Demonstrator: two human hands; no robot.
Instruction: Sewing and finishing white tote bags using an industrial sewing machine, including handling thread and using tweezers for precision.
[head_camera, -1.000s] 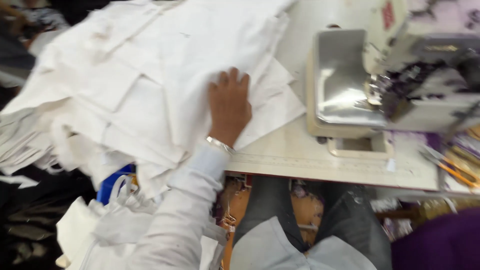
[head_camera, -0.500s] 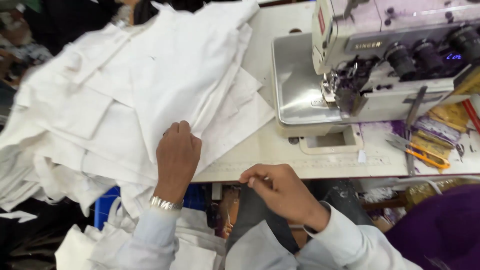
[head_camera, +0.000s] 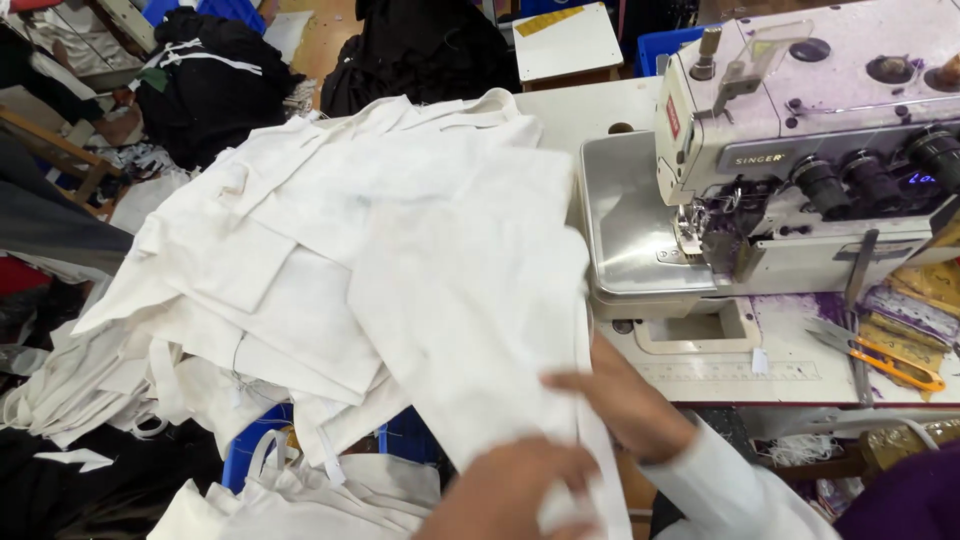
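both hands low in the head view, at the near edge of the sewing table (head_camera: 700, 375). left hand (head_camera: 510, 490) comes up from the bottom edge, fingers curled round the lower end of a white cloth piece (head_camera: 470, 290), gripping it; blurred, so exact finger hold unclear. right hand (head_camera: 625, 400) lies just right of it, palm down, fingers stretched leftward and touching the same cloth's right edge; whether it pinches the cloth or only presses it, cannot tell. white sleeve (head_camera: 720, 490) covers the right wrist.

cloth piece lies atop a heap of white cloth pieces (head_camera: 260, 270), left of the sewing machine (head_camera: 800, 150), its lower end hanging off the table edge into the hands.

labels etc.: small red label on the machine's left face; small white tag (head_camera: 760, 360) on the table below the machine; yellow patch on a white board (head_camera: 568, 42) behind the machine.

yellow-handled thread snips (head_camera: 880, 360) on the table, lower right of the machine, w/ patterned strips just beside them.

containers: blue crate (head_camera: 255, 450) under the heap, lower left of the machine, w/ white cloth draped over its front; contents not visible. more white cloth pieces (head_camera: 300, 500) lie below it. dark garments (head_camera: 210, 70) piled far left of the machine.
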